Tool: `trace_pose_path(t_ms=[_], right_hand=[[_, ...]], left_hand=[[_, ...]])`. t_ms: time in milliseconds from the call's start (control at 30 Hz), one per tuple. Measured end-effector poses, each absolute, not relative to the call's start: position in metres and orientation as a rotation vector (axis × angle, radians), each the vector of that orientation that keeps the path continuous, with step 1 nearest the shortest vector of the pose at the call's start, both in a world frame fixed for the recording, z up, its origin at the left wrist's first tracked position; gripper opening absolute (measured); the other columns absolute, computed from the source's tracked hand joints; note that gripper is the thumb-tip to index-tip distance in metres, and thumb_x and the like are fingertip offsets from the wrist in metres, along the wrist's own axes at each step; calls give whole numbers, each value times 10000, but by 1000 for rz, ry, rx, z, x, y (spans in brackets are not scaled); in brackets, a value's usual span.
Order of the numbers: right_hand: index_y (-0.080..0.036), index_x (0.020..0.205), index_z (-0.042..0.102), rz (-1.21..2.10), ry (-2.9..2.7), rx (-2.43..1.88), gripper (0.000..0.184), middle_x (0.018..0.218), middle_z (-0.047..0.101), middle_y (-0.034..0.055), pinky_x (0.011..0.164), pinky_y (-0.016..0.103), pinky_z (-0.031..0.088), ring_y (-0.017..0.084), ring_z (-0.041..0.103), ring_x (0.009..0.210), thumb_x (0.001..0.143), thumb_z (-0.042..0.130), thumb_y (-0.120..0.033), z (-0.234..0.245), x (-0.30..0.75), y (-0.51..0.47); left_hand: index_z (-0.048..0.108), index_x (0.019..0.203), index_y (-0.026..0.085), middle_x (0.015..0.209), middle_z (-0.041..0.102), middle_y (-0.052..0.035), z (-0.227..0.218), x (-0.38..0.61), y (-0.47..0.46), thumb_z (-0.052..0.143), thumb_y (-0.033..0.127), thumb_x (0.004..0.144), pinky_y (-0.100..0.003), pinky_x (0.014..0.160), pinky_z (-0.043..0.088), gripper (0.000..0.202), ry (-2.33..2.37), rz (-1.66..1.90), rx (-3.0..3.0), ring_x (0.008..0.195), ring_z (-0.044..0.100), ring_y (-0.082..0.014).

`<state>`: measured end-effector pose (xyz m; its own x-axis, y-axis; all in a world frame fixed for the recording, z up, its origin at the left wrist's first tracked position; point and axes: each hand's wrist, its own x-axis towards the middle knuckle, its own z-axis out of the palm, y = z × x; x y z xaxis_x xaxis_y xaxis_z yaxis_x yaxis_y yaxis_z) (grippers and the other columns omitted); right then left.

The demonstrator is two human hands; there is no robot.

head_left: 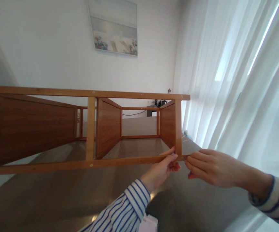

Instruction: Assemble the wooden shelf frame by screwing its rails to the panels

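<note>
A wooden shelf rack (91, 129) lies on its side on the floor, its shelves running away from me. My left hand (162, 169) grips the near lower rail of the rack beside its right end post, fingers and thumb closed round the wood. My right hand (212, 167) is at the rail's end, just right of the post, fingers pinched together on the tip of the rail; whether something small is held there stays hidden. Both sleeves are striped blue and white.
White sheer curtains (238, 74) hang along the right side. A framed picture (115, 27) hangs on the far white wall. Dark glossy floor (57, 199) spreads under the rack. Small dark items (160, 103) sit against the far wall.
</note>
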<state>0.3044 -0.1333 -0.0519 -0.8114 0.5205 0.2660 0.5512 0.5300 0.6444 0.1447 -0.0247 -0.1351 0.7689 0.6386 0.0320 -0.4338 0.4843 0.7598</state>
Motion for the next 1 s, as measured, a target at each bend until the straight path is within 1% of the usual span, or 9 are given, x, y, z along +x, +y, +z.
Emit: trace_pose_path(t_ms=[200,333,467,667,733,833,933,1000], right_hand=[[-169,897,597,-1169,-2791,-902,188,840,629,69,640,311,373,155,526,732,943,445,-269,-49,304,-129],[-172,891,588,-1156,-2779,-900,197,860,630,72,655,305,379,153,524,752,951,427,-268,-51,305,-128],[-171,882,585,-1178,-2792,-912,180,873,630,67,668,322,386,161,519,750,942,449,-273,-55,307,-126],[-154,938,596,-1090,-2758,-1043,202,832,624,65,650,331,414,175,535,745,938,454,-297,-58,307,-130],[-143,985,593,-981,-2727,-1122,231,879,634,83,673,340,438,190,555,792,935,457,-324,-60,305,-136],[-154,1037,582,-687,-2603,-1306,262,960,642,98,729,351,470,202,577,858,933,452,-355,-68,300,-144],[-183,1050,580,-303,-2295,-1527,249,941,656,77,725,329,487,177,600,826,946,416,-341,-82,292,-147],[-201,1070,576,-43,-2053,-1607,268,935,664,66,683,312,493,165,614,783,936,425,-378,-92,288,-146]], left_hand=[[624,1049,163,742,625,3,-135,145,-25,711,220,725,-235,630,432,340,257,645,846,631,574,-90],[625,1033,170,737,620,9,-136,146,-23,703,214,730,-232,624,437,316,246,650,852,629,578,-89],[614,1070,170,723,617,10,-137,146,-23,697,196,734,-229,610,439,348,254,642,849,625,586,-94],[592,1120,175,748,633,-1,-136,146,-23,671,181,765,-228,610,450,364,288,652,829,616,590,-89],[577,1149,183,761,638,-1,-137,146,-23,671,174,766,-228,608,454,395,296,654,830,618,594,-91],[555,1195,191,801,654,-15,-137,145,-22,663,180,778,-231,614,462,431,310,641,834,628,602,-96],[551,1211,198,790,657,-11,-136,144,-22,663,196,783,-226,614,464,443,338,635,837,621,605,-95],[557,1209,202,789,658,-10,-135,143,-22,673,207,778,-222,613,463,447,347,637,846,625,611,-96]])
